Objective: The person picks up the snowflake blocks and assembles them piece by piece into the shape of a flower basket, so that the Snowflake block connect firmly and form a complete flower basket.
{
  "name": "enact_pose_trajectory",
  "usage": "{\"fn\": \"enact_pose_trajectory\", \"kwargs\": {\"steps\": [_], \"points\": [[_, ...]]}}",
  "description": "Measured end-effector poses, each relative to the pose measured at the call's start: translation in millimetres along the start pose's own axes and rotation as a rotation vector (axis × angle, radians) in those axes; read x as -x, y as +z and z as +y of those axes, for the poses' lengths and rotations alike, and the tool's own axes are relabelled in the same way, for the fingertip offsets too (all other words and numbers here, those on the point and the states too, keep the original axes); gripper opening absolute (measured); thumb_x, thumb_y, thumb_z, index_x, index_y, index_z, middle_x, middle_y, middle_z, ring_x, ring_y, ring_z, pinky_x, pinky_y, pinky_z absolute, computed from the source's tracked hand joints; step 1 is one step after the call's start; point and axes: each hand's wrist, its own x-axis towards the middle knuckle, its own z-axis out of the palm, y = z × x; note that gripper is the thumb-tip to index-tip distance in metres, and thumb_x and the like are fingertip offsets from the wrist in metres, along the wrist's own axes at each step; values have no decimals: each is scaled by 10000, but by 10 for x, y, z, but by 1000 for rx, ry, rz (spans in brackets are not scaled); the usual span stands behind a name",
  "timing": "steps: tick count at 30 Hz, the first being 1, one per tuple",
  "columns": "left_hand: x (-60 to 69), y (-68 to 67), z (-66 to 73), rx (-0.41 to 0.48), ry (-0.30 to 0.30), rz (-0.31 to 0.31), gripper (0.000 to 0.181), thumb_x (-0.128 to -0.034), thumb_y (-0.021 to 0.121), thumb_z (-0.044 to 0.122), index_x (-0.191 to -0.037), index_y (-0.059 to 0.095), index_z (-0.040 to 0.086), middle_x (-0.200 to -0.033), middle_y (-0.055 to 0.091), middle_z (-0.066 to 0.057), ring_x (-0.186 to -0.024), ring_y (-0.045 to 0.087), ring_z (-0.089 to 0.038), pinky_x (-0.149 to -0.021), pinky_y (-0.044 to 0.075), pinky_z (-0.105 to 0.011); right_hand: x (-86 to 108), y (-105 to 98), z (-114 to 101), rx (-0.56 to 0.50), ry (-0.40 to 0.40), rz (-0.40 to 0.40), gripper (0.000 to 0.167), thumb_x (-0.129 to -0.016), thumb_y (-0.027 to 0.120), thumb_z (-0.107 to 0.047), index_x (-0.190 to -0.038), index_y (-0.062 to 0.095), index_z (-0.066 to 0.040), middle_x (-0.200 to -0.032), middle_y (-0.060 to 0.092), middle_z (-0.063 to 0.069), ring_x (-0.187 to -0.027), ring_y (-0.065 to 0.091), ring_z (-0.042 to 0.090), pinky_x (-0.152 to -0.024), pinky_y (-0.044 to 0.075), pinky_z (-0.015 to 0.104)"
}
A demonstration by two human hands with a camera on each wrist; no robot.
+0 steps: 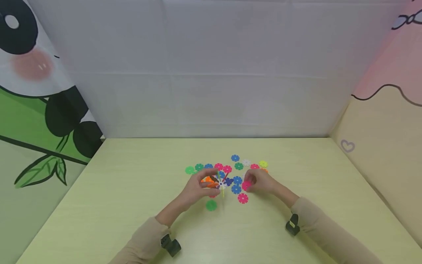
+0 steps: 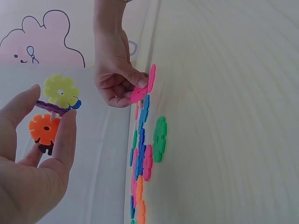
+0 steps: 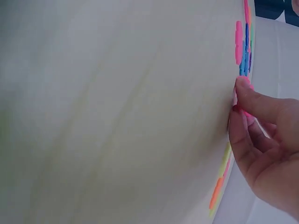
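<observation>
My left hand (image 1: 194,187) pinches a small cluster of joined notched plastic discs (image 1: 221,183) above the table. In the left wrist view the cluster shows a yellow disc (image 2: 61,91), an orange disc (image 2: 44,129) and a purple disc edge-on between them; a dark piece sits at its lower end. To the right, my right hand (image 1: 262,180) pinches a pink disc (image 1: 245,186) between thumb and fingers, low over the table. In the right wrist view the fingertips partly cover that disc. The two hands are apart, with loose blue discs (image 1: 236,189) between them.
Loose discs in several colours lie spread around the hands. A green disc (image 1: 211,205) and a pink disc (image 1: 243,198) lie nearest the front; a yellow disc (image 1: 263,164) is at the back right. Printed panels and a pale wall (image 1: 211,102) border the table (image 1: 132,176).
</observation>
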Motion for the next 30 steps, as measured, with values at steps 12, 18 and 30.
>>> {"fn": "enact_pose_trajectory", "kwargs": {"steps": [12, 18, 30], "points": [[-55, 75, 57, 34, 28, 46, 639, -882, 705, 74, -1454, 425, 20, -1357, 479, -232, -1164, 656, -363, -876, 590, -265, 322, 92, -577, -178, -213, 426, 120, -850, 729, -8, -952, 666, -16, -896, 745, 127, -796, 716, 226, -700, 573, 184], [-83, 167, 83, 11, 46, 97, 602, -887, 702, 72, -1436, 456, 55, -1341, 510, -225, -1189, 624, -359, -915, 586, -315, 355, 233, -670, -173, -346, 567, 156, -812, 745, 48, -940, 686, -19, -864, 744, 106, -770, 721, 206, -695, 591, 209], [-70, 250, 119, 38, 35, 105, 628, -891, 699, 55, -1463, 438, 54, -1327, 498, -225, -1116, 655, -300, -866, 597, -282, 341, 372, -694, -154, -417, 677, 225, -768, 740, 134, -937, 677, 0, -853, 746, 116, -777, 713, 219, -708, 587, 186]]}}
